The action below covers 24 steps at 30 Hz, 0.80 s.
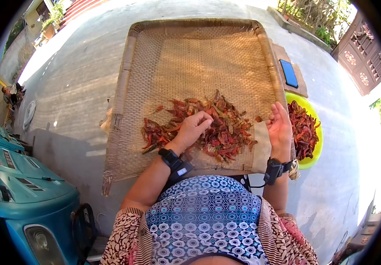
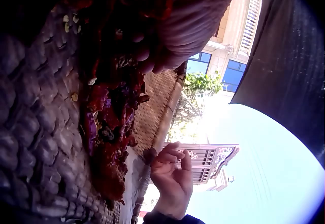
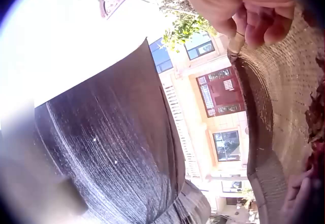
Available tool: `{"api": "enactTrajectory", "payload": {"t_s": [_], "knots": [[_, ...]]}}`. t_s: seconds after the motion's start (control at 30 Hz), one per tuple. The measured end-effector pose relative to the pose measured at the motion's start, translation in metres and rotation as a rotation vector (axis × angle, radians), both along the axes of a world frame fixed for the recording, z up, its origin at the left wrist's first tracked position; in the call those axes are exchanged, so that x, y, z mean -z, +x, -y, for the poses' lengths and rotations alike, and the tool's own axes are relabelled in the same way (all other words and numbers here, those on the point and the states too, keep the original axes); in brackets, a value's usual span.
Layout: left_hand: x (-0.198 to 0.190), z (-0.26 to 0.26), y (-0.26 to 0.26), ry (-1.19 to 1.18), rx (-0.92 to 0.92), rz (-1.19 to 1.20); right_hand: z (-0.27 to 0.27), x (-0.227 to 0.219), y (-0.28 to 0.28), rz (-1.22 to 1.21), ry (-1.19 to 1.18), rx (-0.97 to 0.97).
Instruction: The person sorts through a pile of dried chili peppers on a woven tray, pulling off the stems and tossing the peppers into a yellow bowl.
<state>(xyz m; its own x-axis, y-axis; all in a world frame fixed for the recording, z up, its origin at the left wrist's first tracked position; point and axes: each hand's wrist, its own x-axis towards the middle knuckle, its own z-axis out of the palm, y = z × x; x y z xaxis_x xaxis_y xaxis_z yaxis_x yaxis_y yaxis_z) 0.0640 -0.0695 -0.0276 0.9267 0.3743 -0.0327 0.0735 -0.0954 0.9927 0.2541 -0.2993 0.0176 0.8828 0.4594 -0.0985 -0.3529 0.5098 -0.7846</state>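
Dried red peppers (image 1: pixel 225 132) lie heaped on the near half of a woven tray (image 1: pixel 199 57). Over the heap is my left hand (image 1: pixel 192 130), its fingers bent down; whether they hold a pepper is hidden. The left wrist view has this hand (image 2: pixel 190 26) dark at the top, close above the peppers (image 2: pixel 109 132). My right hand (image 1: pixel 280 132) is raised by the tray's right edge, palm up, fingers loosely bent, with nothing visible in it. In the right wrist view that hand (image 3: pixel 244 6) is at the top, near the tray's rim (image 3: pixel 259 148).
A yellow-green bowl (image 1: pixel 317 152) of red peppers stands on the ground right of the tray. Above it, a blue phone (image 1: pixel 289 73) lies on a brown board (image 1: pixel 304 88). A teal vehicle (image 1: pixel 36 190) is at the left. A person (image 1: pixel 11 95) sits at the far left.
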Motion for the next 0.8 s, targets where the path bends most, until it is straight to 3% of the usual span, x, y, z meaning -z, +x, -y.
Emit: {"api": "enactTrajectory", "payload": {"t_s": [0.17, 0.27, 0.4, 0.5, 0.6, 0.7, 0.8], "knots": [[0.004, 0.0, 0.001, 0.0, -0.014, 0.014, -0.048, -0.019, -0.023, 0.424, -0.715, -0.354], [0.006, -0.001, 0.001, -0.019, -0.008, 0.032, -0.074, 0.008, -0.019, 1.271, -1.013, -0.113], [0.011, -0.002, 0.003, -0.042, -0.005, 0.049, -0.094, 0.024, -0.02, 1.296, -1.182, -0.227], [0.006, -0.002, 0.001, -0.04, 0.011, 0.035, -0.096, 0.029, -0.019, 1.334, -1.135, -0.158], [0.009, -0.003, 0.002, -0.047, 0.02, 0.048, -0.09, 0.018, -0.025, 1.218, -1.077, -0.15], [0.005, 0.0, 0.0, -0.098, -0.003, 0.082, -0.083, -0.007, -0.042, 1.066, -0.994, -0.172], [-0.004, 0.004, -0.001, -0.1, -0.027, 0.098, -0.08, -0.002, -0.061, 0.613, -0.564, -0.46]]}}
